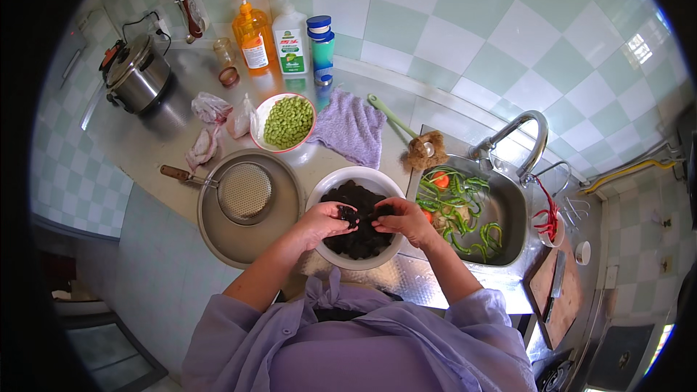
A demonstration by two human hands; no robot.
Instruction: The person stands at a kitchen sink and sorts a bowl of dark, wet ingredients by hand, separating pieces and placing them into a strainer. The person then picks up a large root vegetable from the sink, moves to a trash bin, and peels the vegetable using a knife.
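Before me stands a white bowl (393, 182) filled with dark, ruffled pieces that look like wood ear fungus (362, 242). Over the bowl's left side, my left hand (326, 220) pinches a dark piece (348, 216) between thumb and fingers. At the right side, my right hand (402, 219) holds another dark piece (385, 210) with its fingertips. The two hands are apart, both above the bowl. Left of it lies a wide metal basin (209, 245) with a wooden-handled strainer (244, 191) in it.
Green peppers (465, 218) and tomatoes (440, 180) lie in the sink (509, 245) under a curved faucet (539, 125). Behind the bowls are a bowl of green beans (287, 122), a purple cloth (354, 125) and a scrub brush (427, 151). A knife (557, 275) rests on a cutting board (569, 302) at right.
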